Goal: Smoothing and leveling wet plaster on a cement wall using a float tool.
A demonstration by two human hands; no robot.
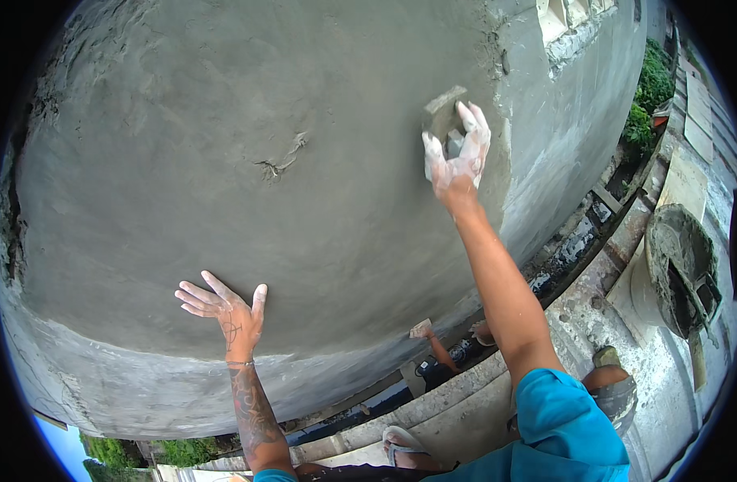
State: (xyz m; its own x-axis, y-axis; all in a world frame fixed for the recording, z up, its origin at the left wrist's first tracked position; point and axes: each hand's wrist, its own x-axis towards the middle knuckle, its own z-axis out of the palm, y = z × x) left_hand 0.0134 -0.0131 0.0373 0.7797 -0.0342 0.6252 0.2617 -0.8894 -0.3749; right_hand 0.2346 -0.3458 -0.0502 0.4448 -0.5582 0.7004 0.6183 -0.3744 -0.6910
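A broad wall of wet grey plaster (248, 161) fills most of the view. My right hand (458, 157), smeared with pale cement, is raised at the upper right and presses a small grey rectangular float (442, 112) flat against the plaster. My left hand (228, 309) lies lower left with fingers spread, its palm resting on the plaster and holding nothing. A small ragged scar (281, 163) in the plaster sits between the two hands.
A round bucket of grey mortar (680, 269) with a tool in it stands at the right on a concrete ledge (593, 313). Another person's hand with a float (428, 333) shows below. My feet in sandals (400, 442) stand on the ledge. Green bushes (649, 96) at upper right.
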